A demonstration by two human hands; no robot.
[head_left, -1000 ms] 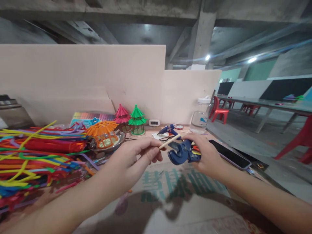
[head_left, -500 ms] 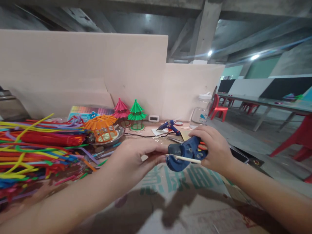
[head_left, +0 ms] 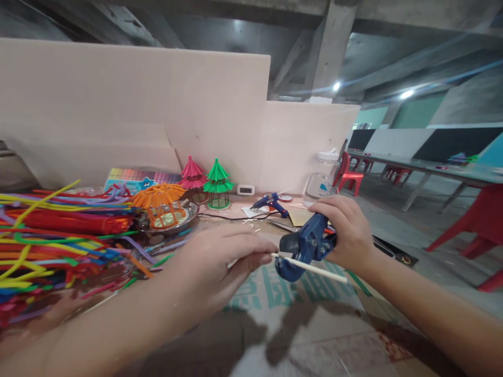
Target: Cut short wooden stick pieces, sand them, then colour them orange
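Observation:
My left hand [head_left: 231,262] pinches one end of a thin pale wooden stick [head_left: 318,272] between thumb and fingertips. The stick slants down to the right, passing across the hooked jaw of a blue pipe cutter [head_left: 302,246]. Wrapped round the cutter's handles is my right hand [head_left: 349,230]; the handles are partly hidden by its fingers. The cutter's jaws appear parted, and I cannot tell whether the blade touches the stick. Below both hands is a sheet of cardboard [head_left: 298,335] with green printed characters.
Coloured pipe cleaners [head_left: 63,225] are heaped at left. Behind stand an orange-roofed model [head_left: 159,196] on a metal dish, a pink-roofed model [head_left: 192,173] and a green-roofed model [head_left: 218,178]. A blue glue gun [head_left: 271,203], a small digital clock [head_left: 245,190] and a clear bottle [head_left: 320,178] stand further right.
The stick now reaches further out to the right past the cutter's jaw. The cutter has shifted slightly right and tilted. My left hand still pinches the stick; the view has moved a little.

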